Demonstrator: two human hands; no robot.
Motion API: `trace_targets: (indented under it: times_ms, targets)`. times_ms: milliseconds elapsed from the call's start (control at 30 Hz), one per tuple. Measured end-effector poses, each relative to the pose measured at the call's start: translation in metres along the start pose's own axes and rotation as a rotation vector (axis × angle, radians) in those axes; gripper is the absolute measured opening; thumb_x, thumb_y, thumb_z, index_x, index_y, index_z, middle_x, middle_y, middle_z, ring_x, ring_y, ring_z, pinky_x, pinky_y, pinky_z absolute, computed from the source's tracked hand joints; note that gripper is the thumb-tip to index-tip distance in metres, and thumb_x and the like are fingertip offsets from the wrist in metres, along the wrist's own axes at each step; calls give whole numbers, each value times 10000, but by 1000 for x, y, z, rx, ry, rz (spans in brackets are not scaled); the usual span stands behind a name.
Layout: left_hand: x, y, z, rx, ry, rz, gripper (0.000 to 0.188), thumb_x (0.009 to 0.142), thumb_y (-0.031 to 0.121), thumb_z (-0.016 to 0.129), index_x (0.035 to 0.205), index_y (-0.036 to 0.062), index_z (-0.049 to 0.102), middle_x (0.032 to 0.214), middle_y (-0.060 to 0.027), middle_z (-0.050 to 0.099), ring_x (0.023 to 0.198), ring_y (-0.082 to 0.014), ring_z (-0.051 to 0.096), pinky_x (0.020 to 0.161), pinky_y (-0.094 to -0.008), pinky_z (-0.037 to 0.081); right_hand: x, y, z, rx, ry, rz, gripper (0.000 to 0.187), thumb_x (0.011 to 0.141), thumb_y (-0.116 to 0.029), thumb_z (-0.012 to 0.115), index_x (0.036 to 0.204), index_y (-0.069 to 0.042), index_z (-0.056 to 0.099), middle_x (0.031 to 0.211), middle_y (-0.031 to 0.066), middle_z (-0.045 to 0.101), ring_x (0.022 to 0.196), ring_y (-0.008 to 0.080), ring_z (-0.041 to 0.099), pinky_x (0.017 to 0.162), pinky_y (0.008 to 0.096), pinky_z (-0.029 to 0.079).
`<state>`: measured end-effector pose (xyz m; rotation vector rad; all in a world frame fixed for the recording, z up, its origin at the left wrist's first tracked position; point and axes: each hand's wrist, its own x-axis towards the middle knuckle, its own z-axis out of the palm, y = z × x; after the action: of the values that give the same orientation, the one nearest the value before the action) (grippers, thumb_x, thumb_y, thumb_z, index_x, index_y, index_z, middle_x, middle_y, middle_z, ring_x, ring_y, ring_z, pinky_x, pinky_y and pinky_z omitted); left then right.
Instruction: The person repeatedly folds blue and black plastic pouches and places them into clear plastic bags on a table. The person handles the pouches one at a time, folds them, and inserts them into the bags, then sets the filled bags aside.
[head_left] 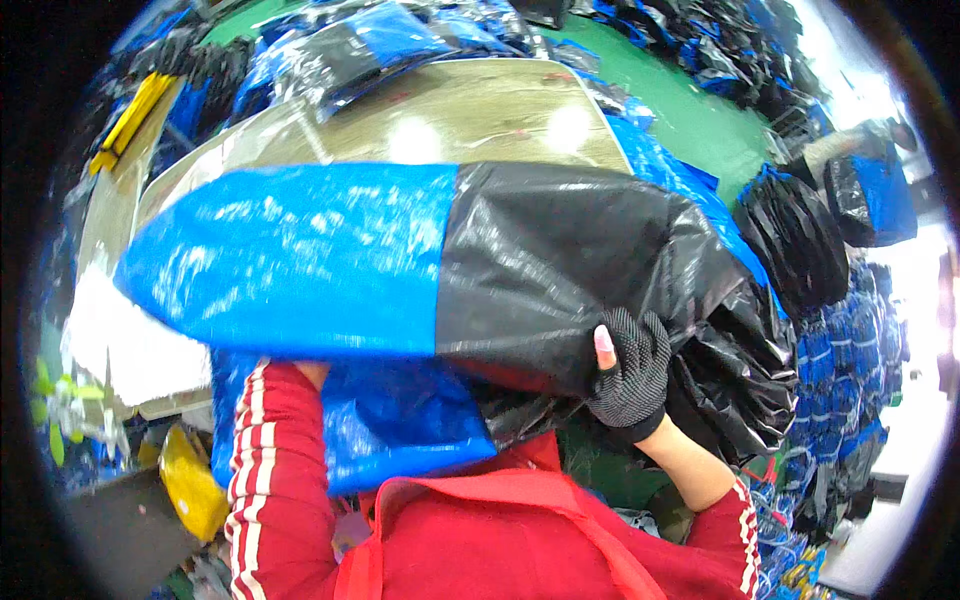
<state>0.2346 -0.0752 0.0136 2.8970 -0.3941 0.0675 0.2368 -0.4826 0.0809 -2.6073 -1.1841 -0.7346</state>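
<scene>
Reaching with the left arm, in a dark red sleeve with white stripes (285, 480), to the near edge of a long, glossy plastic piece, blue on the left and black on the right (425, 260). Showing only a little bare skin at the left wrist (314, 373) below that edge; cannot tell the state of the left hand, hidden behind the plastic. Laying the right hand (630, 378), in a dark grey knitted glove (640, 390) with one bare fingertip (603, 343), on the near side of the black end, with fingers bent against the surface; cannot tell open from clamped at this angle.

Stretching crosswise before the chest, over the near part of a pale wood-grain table (500, 110): the plastic piece, creased toward its right end. Hanging beneath it, near the left wrist: a shiny blue plastic sheet (390, 425). Bunching up just right of the glove: crumpled black plastic (740, 370). Lying at the table's far side: flat blue-and-black plastic packages (365, 50). Standing at the lower left: a yellow wrapped object (190, 485), near a green-leaved plant (58, 410).
</scene>
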Motion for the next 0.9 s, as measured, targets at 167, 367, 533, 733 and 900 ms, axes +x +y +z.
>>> trace_targets:
  times_ms: [167, 367, 533, 733, 900]
  targets:
    - [18, 33, 47, -421, 143, -122, 651, 878, 538, 531, 1402, 156, 469, 1470, -155, 411, 1374, -370, 320, 1105, -603, 209, 49, -28, 23, -39, -342, -145, 477, 832, -179, 527, 1307, -135, 533, 1251, 153, 550, 1171, 368, 499, 1030, 543, 319]
    - [-152, -38, 48, 226, 101, -497, 626, 909, 568, 467, 1340, 119, 532, 1337, -158, 550, 1224, -364, 499, 1092, -502, 320, 19, 23, 16, 133, -883, -440, 495, 785, -297, 634, 1276, -312, 567, 1305, -5, 582, 1319, 341, 424, 1070, 644, 257]
    - [-251, -108, 36, -482, 236, -943, 604, 938, 512, 440, 1345, 70, 507, 1321, -167, 555, 1220, -332, 508, 1089, -477, 331, -24, 54, 22, 115, -999, -501, 342, 801, -336, 649, 1141, -379, 652, 1281, -83, 613, 1323, 263, 451, 1053, 640, 270]
    - [-244, -192, -10, -1538, 419, -695, 579, 973, 445, 407, 1350, 12, 478, 1301, -178, 561, 1214, -293, 519, 1084, -447, 345, -4, 39, 52, -65, -1379, -468, 340, 786, -347, 646, 1123, -372, 680, 1306, -98, 603, 1373, 205, 392, 1059, 623, 242]
    - [-235, -190, -9, -910, 102, -472, 557, 875, 359, 633, 1284, -3, 522, 1109, -153, 659, 1033, -208, 615, 885, -370, 499, 41, 33, 20, 139, -1405, -401, 361, 761, -394, 704, 1108, -293, 700, 1211, -29, 662, 1318, 238, 459, 996, 589, 313]
